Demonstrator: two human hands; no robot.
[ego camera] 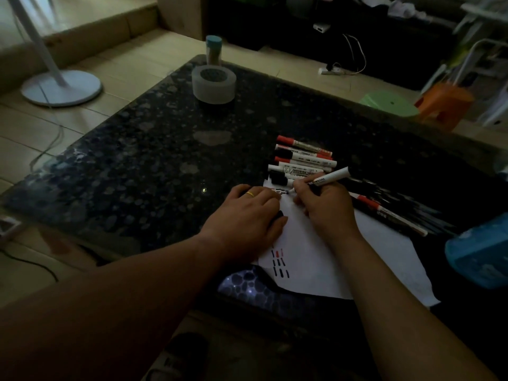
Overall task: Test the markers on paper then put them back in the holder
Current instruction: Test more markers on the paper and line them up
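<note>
A white sheet of paper (316, 259) lies on the dark stone table (165, 160), with short black and red test dashes (279, 264) near its front edge. My right hand (327, 210) grips a white marker (331, 178), and its tip touches the paper beside more black dashes (281, 191). My left hand (244, 215) rests on the paper and pinches a small black cap (278, 215) between thumb and fingers. Several capped red and black markers (302, 160) lie side by side just beyond the paper. A blue container (478, 257) stands at the right edge.
One red-capped marker (384, 213) and several dark pens (417, 213) lie right of the paper. A grey cylinder (214, 83) and a blue-capped bottle (214, 50) stand at the table's far end. A fan base (61, 88), a green stool (390, 103) and an orange stool (442, 104) are on the floor.
</note>
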